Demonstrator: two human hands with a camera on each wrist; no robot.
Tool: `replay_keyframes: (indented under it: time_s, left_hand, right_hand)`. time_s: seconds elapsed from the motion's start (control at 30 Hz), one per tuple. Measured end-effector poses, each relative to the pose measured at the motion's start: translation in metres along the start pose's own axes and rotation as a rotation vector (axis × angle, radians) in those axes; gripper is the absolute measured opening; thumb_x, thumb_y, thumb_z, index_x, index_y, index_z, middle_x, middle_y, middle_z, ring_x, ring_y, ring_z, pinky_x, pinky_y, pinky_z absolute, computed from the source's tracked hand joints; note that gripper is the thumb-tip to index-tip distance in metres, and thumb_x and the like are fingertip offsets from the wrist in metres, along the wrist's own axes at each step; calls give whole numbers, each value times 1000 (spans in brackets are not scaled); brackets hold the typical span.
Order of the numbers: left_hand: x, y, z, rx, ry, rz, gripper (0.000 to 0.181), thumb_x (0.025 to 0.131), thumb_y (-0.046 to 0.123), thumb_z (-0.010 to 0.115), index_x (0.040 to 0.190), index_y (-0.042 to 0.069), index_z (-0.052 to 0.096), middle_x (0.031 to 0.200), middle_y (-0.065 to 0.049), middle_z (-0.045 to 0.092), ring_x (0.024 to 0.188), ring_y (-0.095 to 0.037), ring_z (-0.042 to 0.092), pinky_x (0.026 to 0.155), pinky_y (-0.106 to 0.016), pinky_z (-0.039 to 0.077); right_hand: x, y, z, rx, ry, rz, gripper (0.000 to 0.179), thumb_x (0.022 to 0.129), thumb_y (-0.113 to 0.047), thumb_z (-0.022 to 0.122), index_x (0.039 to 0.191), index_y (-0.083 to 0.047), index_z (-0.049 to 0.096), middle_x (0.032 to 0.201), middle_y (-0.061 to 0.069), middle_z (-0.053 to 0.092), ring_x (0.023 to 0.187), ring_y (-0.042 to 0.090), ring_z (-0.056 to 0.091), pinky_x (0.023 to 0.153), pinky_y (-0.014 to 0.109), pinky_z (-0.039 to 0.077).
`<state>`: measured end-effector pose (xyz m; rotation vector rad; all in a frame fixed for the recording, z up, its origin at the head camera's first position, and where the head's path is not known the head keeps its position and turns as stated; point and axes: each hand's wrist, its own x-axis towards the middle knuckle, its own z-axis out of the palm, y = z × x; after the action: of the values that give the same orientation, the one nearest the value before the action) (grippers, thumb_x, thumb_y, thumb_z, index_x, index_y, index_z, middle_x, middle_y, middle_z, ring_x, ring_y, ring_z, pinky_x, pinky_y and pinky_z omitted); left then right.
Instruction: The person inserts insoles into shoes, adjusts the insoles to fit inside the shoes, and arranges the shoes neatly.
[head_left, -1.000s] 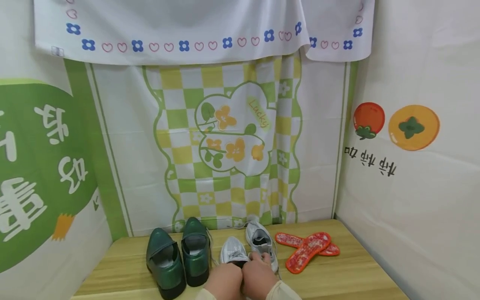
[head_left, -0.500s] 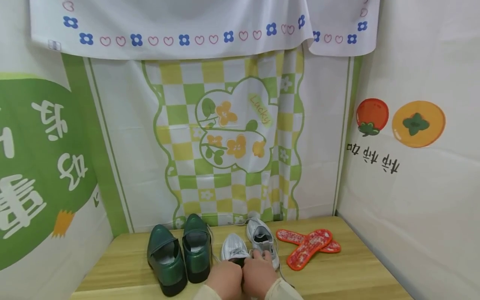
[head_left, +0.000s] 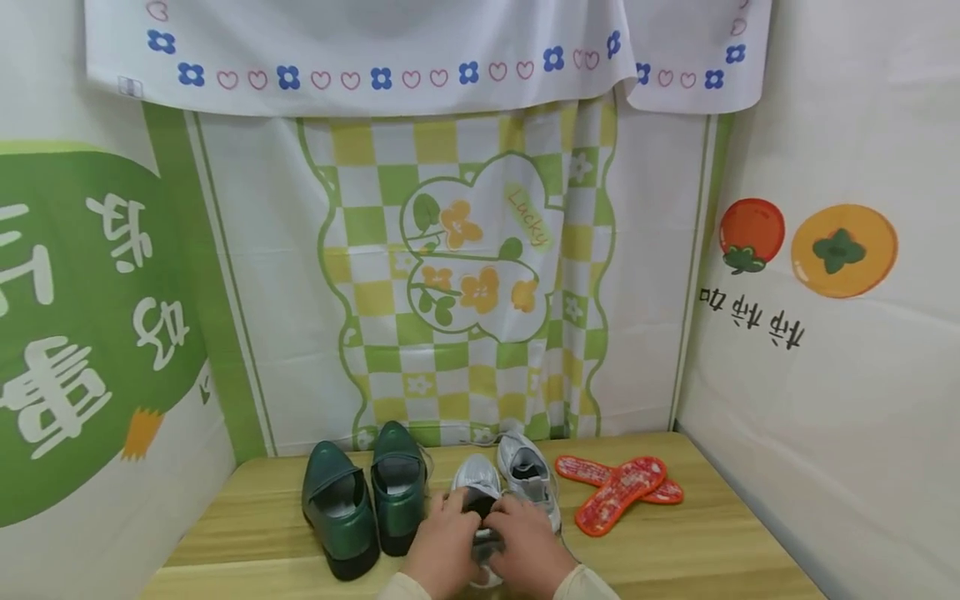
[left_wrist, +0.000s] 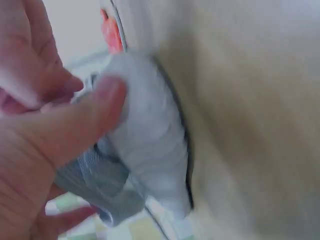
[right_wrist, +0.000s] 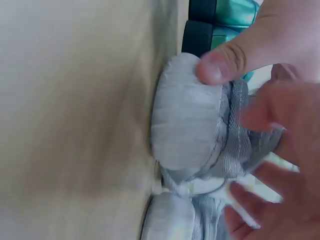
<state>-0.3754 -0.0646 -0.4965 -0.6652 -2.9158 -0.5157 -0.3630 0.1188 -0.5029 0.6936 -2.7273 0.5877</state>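
Silver shoe (head_left: 474,473) stood on the desk (head_left: 637,567) directly in front of the person, toe directed toward the wall cloth and heel toward the wearer of the camera. Handling of the shoe's opening appeared to be the step in hand, probably to spread or settle the collar (right_wrist: 237,150); the precise action could not be confirmed.

Both hands were positioned at the opening, one on each side. The left hand (head_left: 448,537) placed its thumb at the rear edge of the opening; motion blur prevented any determination of whether it pinched the material. The right hand (head_left: 527,542) rested its thumb (right_wrist: 215,67) on the heel, with the remaining fingers spread, loosely bent and not closed around the shoe.

The next move, by judgement, called for even support of the collar from both sides, with the heel kept seated on the desk so that the shoe did not tip or slide.

The shoe was upright. Its heel was smooth, rounded and pale silver with slight creasing; the collar was grey, soft and textured; a thin dark line marked the sole edge. The interior appeared dark from above.

The second silver shoe (head_left: 532,483) stood just beside it, to the right and farther back. Green loafers (head_left: 401,518) stood to the left. Red insoles (head_left: 622,497) lay crossed to the right, outside both silver shoes.
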Motion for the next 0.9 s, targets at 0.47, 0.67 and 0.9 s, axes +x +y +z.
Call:
replay_keyframes:
  time_s: [0.47, 0.67, 0.9]
  left_hand:
    - [16, 3, 15, -269, 11, -170, 68, 71, 27, 100, 118, -6, 65, 112, -22, 74, 102, -43, 72, 89, -59, 58]
    - [26, 6, 10, -219, 36, -136, 64, 67, 24, 102, 113, -5, 67, 108, -21, 75, 100, -42, 72, 89, -58, 58]
    - [28, 1, 11, -212, 20, -166, 70, 68, 27, 102, 119, -7, 67, 113, -22, 74, 104, -42, 72, 91, -58, 58]
  right_hand:
    - [-8, 37, 8, -21, 245, 150, 45, 67, -9, 93, 104, -17, 69, 100, 17, 62, 68, 27, 63, 56, 42, 51]
    - [-2, 37, 12, -55, 264, 183, 65, 70, -2, 92, 128, -17, 67, 115, 25, 64, 77, 36, 68, 63, 50, 58]
    - [9, 38, 16, -169, 243, 160, 46, 68, -3, 92, 106, -16, 70, 101, 11, 61, 71, 33, 64, 61, 48, 56]
